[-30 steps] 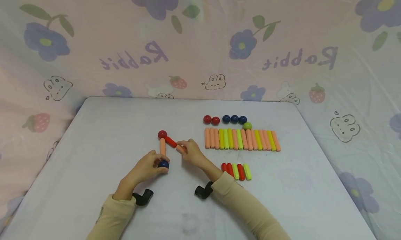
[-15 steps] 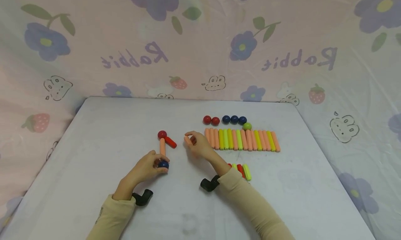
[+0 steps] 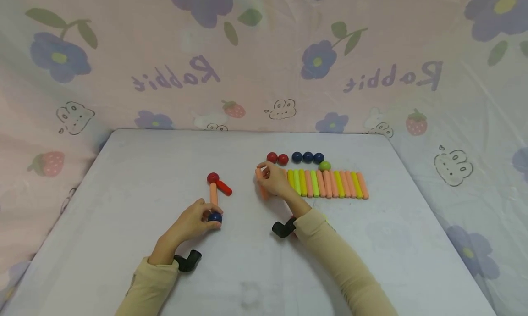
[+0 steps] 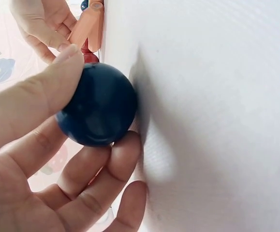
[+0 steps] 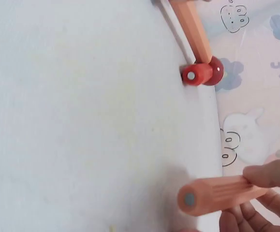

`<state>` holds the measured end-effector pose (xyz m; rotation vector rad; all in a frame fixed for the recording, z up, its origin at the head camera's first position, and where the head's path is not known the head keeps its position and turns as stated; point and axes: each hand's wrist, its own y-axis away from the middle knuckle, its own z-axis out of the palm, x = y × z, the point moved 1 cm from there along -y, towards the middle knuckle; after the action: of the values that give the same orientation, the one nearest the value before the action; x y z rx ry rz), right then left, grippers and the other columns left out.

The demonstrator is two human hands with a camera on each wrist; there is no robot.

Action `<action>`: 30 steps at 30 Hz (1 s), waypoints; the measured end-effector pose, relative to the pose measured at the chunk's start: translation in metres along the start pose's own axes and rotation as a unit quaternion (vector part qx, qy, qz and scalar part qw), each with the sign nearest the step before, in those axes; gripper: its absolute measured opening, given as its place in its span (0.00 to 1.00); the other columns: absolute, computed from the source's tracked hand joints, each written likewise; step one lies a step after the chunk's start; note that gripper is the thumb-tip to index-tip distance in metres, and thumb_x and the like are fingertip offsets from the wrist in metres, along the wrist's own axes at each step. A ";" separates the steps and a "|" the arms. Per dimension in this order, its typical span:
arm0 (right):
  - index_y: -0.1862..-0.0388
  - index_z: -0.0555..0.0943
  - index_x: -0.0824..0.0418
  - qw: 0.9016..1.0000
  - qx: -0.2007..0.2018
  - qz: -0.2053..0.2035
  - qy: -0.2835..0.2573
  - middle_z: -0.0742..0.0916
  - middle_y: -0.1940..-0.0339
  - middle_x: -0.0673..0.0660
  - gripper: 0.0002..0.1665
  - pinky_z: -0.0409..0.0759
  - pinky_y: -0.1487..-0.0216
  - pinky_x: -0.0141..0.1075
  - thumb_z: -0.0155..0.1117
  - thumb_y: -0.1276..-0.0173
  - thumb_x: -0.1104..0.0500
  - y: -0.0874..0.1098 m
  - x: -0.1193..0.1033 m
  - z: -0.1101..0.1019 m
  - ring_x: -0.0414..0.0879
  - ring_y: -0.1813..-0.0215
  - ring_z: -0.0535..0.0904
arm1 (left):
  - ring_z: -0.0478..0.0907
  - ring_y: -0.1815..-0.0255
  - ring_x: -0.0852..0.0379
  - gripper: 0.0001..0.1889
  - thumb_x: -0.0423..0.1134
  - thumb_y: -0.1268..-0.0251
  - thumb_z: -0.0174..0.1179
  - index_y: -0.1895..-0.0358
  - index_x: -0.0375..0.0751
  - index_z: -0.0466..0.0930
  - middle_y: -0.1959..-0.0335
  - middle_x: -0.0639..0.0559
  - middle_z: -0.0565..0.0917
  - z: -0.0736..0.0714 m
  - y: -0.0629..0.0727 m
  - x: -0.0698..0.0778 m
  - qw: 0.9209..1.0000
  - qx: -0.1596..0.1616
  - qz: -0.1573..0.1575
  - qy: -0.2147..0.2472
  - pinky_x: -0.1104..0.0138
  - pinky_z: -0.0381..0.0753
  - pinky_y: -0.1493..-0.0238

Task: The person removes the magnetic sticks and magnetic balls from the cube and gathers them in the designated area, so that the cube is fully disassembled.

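My left hand pinches a dark blue ball between thumb and fingers, low at the white tabletop. From the ball, a salmon magnetic rod runs up to a red ball. A short red rod slants off that red ball to the right. My right hand holds another salmon magnetic rod between thumb and fingers. Its round end shows a silver magnet in the right wrist view. That hand is at the left end of the long-rod row and hides part of it.
Behind the row lie two red balls, three blue balls and a green ball. My right forearm covers the short rods. A black fitting sits at the left wrist, another at the right.
My right hand has moved right and away from the short red rod with the salmon rod, over to the row's left end. My left hand stays on the blue ball.
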<state>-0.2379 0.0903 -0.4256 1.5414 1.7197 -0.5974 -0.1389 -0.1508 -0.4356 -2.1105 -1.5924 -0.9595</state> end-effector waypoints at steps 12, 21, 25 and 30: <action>0.44 0.76 0.62 0.999 0.024 -0.013 0.020 0.82 0.60 0.61 0.21 0.77 0.56 0.31 0.65 0.37 0.64 -0.009 0.006 -0.009 0.49 0.59 0.75 | 0.65 0.70 0.58 0.15 0.37 0.46 0.70 0.54 0.40 0.84 0.70 0.47 0.70 -0.001 0.000 -0.001 1.000 0.003 0.012 -0.004 0.73 0.63 0.71; 0.41 0.76 0.65 0.998 0.028 0.006 0.058 0.82 0.57 0.61 0.25 0.78 0.50 0.36 0.67 0.37 0.60 -0.017 0.012 -0.010 0.50 0.55 0.75 | 0.65 0.70 0.58 0.14 0.37 0.45 0.69 0.54 0.40 0.84 0.70 0.48 0.70 -0.001 -0.001 -0.003 1.000 0.003 0.009 -0.005 0.73 0.63 0.70; 0.40 0.76 0.67 0.997 0.027 0.014 0.068 0.82 0.55 0.63 0.28 0.79 0.48 0.38 0.68 0.38 0.59 -0.020 0.014 -0.009 0.51 0.54 0.75 | 0.65 0.70 0.58 0.14 0.37 0.45 0.69 0.54 0.40 0.84 0.70 0.48 0.70 -0.001 -0.001 -0.003 1.000 0.001 0.007 -0.004 0.73 0.63 0.70; 0.39 0.76 0.68 0.996 0.018 0.026 0.085 0.80 0.52 0.64 0.28 0.78 0.46 0.39 0.68 0.37 0.58 -0.024 0.016 -0.007 0.52 0.51 0.74 | 0.65 0.70 0.58 0.14 0.37 0.45 0.70 0.54 0.41 0.84 0.70 0.47 0.70 -0.001 0.000 -0.003 1.000 0.002 0.009 -0.005 0.73 0.63 0.70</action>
<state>-0.2627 0.1021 -0.4370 1.6989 1.7972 -0.4832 -0.1397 -0.1534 -0.4366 -2.1278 -1.5751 -0.9403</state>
